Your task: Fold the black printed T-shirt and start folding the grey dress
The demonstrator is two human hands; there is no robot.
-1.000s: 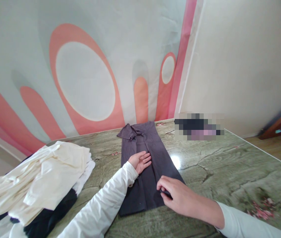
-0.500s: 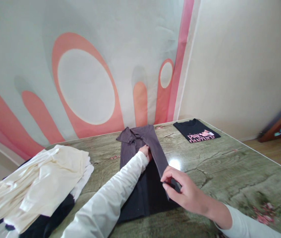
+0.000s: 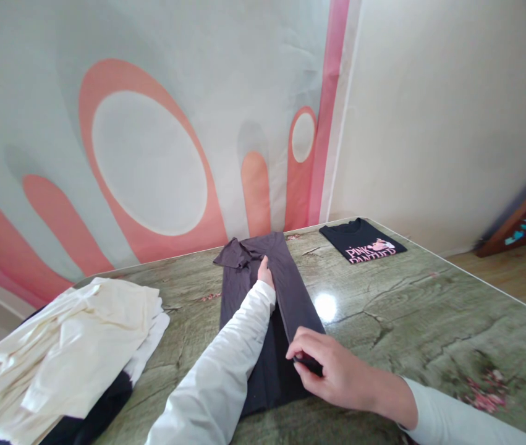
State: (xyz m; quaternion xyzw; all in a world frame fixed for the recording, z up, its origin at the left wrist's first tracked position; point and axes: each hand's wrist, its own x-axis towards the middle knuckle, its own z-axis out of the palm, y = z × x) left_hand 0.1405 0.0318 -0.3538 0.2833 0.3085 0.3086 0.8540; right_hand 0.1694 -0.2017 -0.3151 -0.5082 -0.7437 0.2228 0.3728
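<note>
A dark purple-grey T-shirt [image 3: 263, 321] lies lengthwise on the table, its short sleeve and neck at the far end and its blacker lower part toward me. Its right side is turned over toward the middle as a long flap. My left hand [image 3: 266, 273] reaches to the upper part of the shirt, thumb over the cloth, its other fingers mostly hidden at the flap's inner edge. Nearer to me, my right hand [image 3: 337, 371] pinches the flap's lower corner between thumb and fingers, holding it slightly raised.
To the left, cream and white garments [image 3: 86, 346] are heaped over dark cloth [image 3: 100, 411]. A folded black T-shirt [image 3: 362, 241] with a pink print lies near the far right edge. The glossy wood-patterned table [image 3: 411, 321] meets a patterned wall covering [image 3: 239, 111] behind.
My right hand has brought the flap's lower corner left and a little nearer to me. My left hand has shifted slightly farther up the shirt. The view has turned slightly right.
</note>
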